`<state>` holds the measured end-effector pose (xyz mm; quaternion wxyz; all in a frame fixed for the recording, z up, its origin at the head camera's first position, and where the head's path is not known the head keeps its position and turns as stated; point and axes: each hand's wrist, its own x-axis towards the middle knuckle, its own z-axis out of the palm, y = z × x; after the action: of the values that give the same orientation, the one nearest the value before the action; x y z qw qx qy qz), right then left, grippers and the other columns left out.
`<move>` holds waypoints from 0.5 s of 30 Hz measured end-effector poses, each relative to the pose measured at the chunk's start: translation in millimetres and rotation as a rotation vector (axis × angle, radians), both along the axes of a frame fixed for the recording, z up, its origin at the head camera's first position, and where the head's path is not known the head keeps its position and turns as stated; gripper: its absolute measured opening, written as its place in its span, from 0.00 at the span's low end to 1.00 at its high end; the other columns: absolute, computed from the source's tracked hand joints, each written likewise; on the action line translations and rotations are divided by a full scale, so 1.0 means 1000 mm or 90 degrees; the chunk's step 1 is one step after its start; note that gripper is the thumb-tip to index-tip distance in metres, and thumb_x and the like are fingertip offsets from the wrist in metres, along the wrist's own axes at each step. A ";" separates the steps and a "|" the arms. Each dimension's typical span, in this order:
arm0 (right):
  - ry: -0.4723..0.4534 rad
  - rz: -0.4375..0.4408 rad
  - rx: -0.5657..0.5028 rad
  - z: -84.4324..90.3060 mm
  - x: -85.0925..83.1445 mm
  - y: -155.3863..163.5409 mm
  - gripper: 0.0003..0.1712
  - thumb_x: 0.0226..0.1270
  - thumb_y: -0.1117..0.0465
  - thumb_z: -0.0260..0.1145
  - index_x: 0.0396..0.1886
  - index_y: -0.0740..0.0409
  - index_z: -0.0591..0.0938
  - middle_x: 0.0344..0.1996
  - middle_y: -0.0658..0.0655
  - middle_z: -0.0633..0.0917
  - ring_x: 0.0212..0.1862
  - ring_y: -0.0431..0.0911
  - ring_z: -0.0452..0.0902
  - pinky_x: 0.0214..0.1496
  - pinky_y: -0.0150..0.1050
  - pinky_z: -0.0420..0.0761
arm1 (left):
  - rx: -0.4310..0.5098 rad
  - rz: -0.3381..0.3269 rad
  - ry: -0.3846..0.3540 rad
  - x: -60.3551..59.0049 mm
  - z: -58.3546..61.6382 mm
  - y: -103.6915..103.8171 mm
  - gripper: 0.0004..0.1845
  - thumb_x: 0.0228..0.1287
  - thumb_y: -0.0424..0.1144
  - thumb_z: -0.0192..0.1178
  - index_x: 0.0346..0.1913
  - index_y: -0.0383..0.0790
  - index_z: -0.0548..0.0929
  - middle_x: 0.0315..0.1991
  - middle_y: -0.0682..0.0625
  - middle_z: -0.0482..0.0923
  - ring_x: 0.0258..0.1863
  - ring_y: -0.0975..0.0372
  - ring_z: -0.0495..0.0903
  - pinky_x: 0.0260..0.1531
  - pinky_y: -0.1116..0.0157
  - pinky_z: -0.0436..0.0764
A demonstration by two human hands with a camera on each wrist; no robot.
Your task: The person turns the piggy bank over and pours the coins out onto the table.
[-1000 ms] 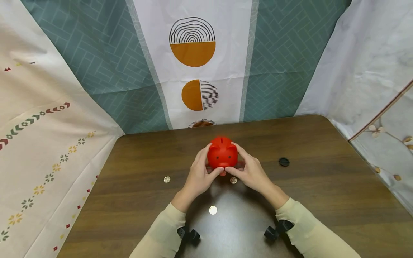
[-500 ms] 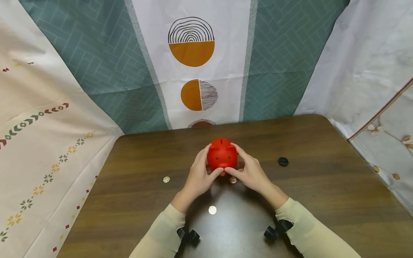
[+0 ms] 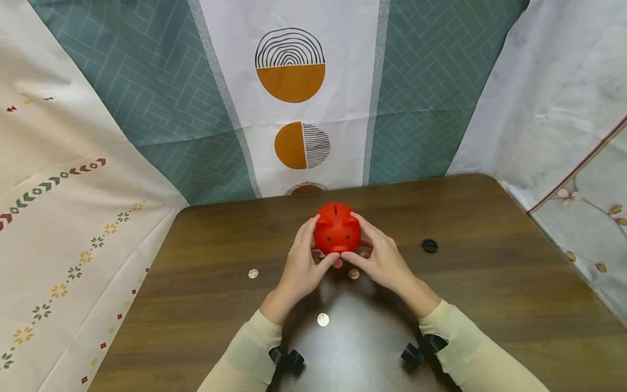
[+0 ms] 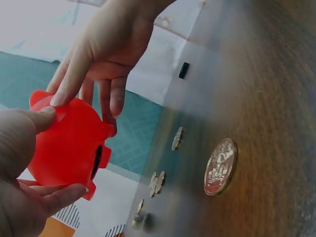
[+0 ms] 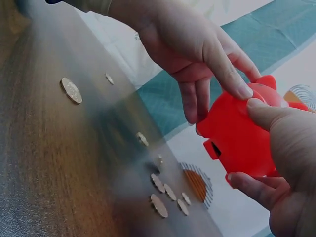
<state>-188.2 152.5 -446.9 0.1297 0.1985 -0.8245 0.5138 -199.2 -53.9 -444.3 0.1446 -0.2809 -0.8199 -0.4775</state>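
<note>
Piggy bank [image 3: 337, 228]: red plastic, slot on top

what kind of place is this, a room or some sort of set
Most likely a staged recording booth, not a lived-in room. Patterned cloths hang close behind and beside a dark wooden table, hiding any walls. On it lie only coins, a black plug and the red piggy bank in both hands.

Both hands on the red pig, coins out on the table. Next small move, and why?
Probably set the piggy bank down and refit the black plug. Both the left hand and right hand hold it lifted off the table; its bottom hole looks open and coins lie beneath.
</note>
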 end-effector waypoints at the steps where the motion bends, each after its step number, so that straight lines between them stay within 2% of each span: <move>1: 0.006 -0.001 -0.001 0.002 0.001 0.000 0.50 0.52 0.54 0.77 0.73 0.38 0.61 0.61 0.55 0.74 0.47 0.53 0.83 0.38 0.41 0.85 | 0.004 -0.002 0.004 0.001 0.001 0.000 0.47 0.54 0.41 0.72 0.74 0.47 0.56 0.70 0.48 0.57 0.39 0.57 0.82 0.38 0.56 0.85; 6: 0.031 -0.013 0.012 0.007 0.004 0.000 0.51 0.51 0.55 0.77 0.73 0.39 0.61 0.60 0.57 0.74 0.46 0.52 0.84 0.40 0.39 0.84 | 0.015 -0.012 -0.002 0.003 0.007 -0.001 0.47 0.53 0.40 0.72 0.74 0.48 0.56 0.70 0.47 0.56 0.41 0.56 0.83 0.39 0.55 0.84; 12: 0.032 -0.005 0.013 0.007 0.004 0.000 0.50 0.52 0.54 0.77 0.73 0.37 0.62 0.61 0.55 0.74 0.46 0.51 0.83 0.42 0.48 0.84 | 0.013 -0.012 -0.001 0.003 0.010 -0.003 0.48 0.51 0.38 0.74 0.73 0.46 0.57 0.68 0.47 0.58 0.40 0.56 0.83 0.37 0.55 0.85; 15: 0.027 -0.001 0.022 0.005 0.003 0.000 0.49 0.53 0.54 0.76 0.73 0.37 0.62 0.62 0.55 0.74 0.47 0.50 0.83 0.42 0.47 0.84 | 0.015 -0.015 -0.012 0.002 0.010 -0.004 0.48 0.51 0.38 0.74 0.73 0.46 0.57 0.67 0.47 0.60 0.40 0.55 0.83 0.36 0.53 0.84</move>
<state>-185.2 152.8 -441.8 0.1437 0.2111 -0.8305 0.4951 -196.8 -57.9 -434.4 0.1343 -0.2840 -0.8124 -0.4912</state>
